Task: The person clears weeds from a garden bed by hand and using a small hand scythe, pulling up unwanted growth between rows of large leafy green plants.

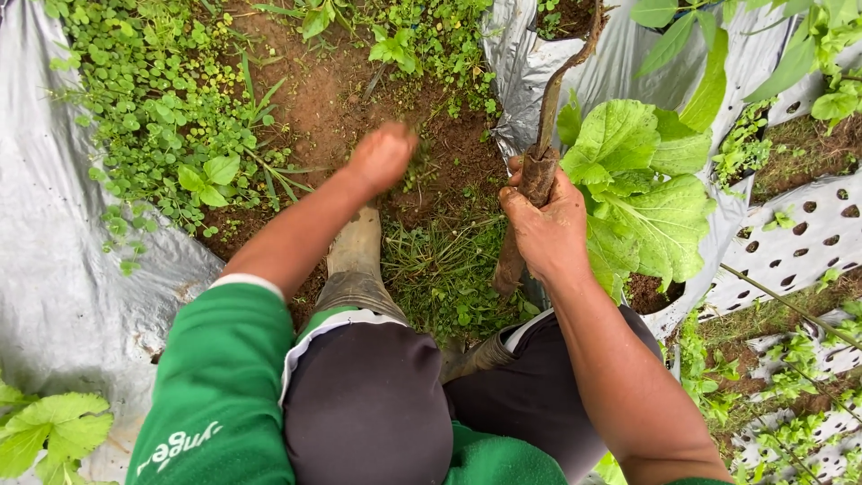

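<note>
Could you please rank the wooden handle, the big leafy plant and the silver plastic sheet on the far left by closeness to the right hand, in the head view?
From the right hand:
1. Wooden handle, gripped in it.
2. Leafy plant, just right.
3. Silver sheet, far left.

Daylight falling on bare brown soil (314, 99) lying ahead of the hands, silver plastic mulch sheeting (54, 260) spreading left of them, perforated sheeting (799, 242) running right, weeds (153, 108) creeping alongside.
</note>
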